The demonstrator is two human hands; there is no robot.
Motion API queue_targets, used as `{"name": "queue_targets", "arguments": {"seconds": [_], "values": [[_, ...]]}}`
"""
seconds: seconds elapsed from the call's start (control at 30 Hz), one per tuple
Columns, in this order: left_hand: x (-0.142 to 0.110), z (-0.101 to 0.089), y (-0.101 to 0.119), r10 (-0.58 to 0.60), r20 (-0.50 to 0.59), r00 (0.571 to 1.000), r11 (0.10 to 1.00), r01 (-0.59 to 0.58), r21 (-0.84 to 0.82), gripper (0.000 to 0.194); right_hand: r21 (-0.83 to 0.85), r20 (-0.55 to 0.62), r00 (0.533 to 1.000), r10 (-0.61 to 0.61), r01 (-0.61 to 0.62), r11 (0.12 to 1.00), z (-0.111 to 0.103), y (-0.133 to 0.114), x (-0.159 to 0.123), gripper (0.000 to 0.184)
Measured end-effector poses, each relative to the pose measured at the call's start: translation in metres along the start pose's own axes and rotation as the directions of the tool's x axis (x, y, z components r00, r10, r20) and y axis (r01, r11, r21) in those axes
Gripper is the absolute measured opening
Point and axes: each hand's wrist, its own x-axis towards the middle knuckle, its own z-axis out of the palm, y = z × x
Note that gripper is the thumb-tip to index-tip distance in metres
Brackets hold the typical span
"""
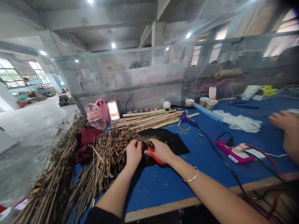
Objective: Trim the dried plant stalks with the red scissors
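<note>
My right hand [161,151] is closed round scissors [153,152] with red and yellow handles. Their dark blades [143,139] point up and left, reaching the fingertips of my left hand [134,152]. Those fingers are pinched together, and what lies between them is too small to make out. Just left of that hand spreads a heap of dried plant stems [105,158] with brown, crinkled heads. Under and behind both hands lies a black cloth [174,141], sprinkled with small plant bits.
Pale sticks [158,119] lie behind the cloth, beside a blue glue gun [188,119]. To the right are a magenta power strip [234,152] with cords and white gloves [243,121]. Another person's hand [283,119] rests at far right. A perforated metal screen [121,71] borders the back.
</note>
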Motion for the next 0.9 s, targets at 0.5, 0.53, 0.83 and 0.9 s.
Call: {"name": "queue_targets", "arguments": {"seconds": [0.5,0.53,0.83,0.9], "values": [[0.003,0.002,-0.009,-0.068,-0.001,0.998,0.993,0.068,-0.101,0.024,-0.042,-0.012,0.999,-0.049,0.048,0.998,-0.001,0.004,0.001,0.045],[0.002,0.001,-0.007,-0.039,-0.010,0.999,0.998,0.039,-0.055,0.024,-0.043,-0.011,0.998,-0.057,0.056,0.998,-0.001,0.004,0.001,0.045],[0.002,0.001,-0.007,-0.002,-0.025,1.000,1.000,0.002,0.022,0.025,-0.020,-0.008,1.000,0.000,0.000,1.000,0.002,0.008,0.002,0.043],[0.003,0.002,-0.011,-0.008,-0.015,1.000,1.000,0.008,-0.001,0.026,-0.010,0.003,1.000,-0.001,0.001,1.000,0.003,0.010,0.003,0.044]]}}
